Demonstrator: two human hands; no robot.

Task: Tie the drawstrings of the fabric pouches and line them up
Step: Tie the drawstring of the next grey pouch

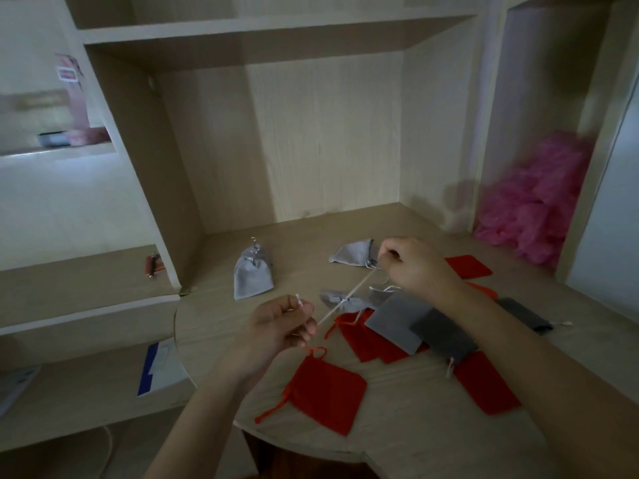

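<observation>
Drawstring (356, 288), pinched taut mid-frame between left hand (280, 323) and right hand (415, 262), cinches a grey pouch (332, 299); next likely comes knotting, then lining it up.

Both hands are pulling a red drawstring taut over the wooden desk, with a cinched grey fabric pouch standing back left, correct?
Not quite. The head view shows the taut drawstring pinched between the left hand and right hand is white, not red. The cinched grey fabric pouch does stand back left on the wooden desk.
</observation>
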